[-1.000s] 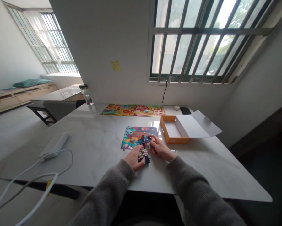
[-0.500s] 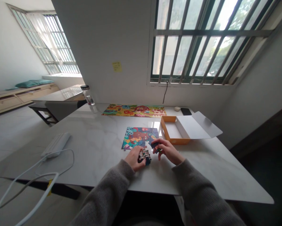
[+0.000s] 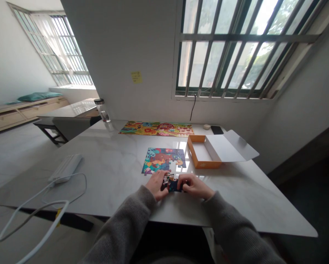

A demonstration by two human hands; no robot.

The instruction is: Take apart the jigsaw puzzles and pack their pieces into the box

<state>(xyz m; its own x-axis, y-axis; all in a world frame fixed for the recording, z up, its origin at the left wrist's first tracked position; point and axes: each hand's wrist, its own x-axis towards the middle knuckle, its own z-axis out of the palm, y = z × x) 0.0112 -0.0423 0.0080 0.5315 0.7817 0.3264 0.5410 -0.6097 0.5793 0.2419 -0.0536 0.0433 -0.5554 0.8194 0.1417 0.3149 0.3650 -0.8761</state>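
Several dark puzzle pieces [image 3: 172, 183] are between my hands, low on the white table. My left hand [image 3: 156, 184] is closed round their left side, fingers on the upper edge and thumb below. On their right side my right hand [image 3: 193, 185] has its fingers curled and pinched on a dark piece. Just beyond my hands lies a partly joined puzzle [image 3: 161, 159] with a brown bear-like figure; a gap shows at its lower right. The fingertips hide part of the pieces.
An open orange box [image 3: 207, 165] with a white lid stands to the right. Behind lies a long colourful puzzle strip [image 3: 156, 129]. A glass bottle [image 3: 102, 111] stands back left, a white power strip [image 3: 67, 168] with cables at left, a black phone [image 3: 216, 130] back right.
My right hand has moved down and slightly left, bringing its piece against those at my left hand, and its fingers have curled in. My left hand has barely moved.
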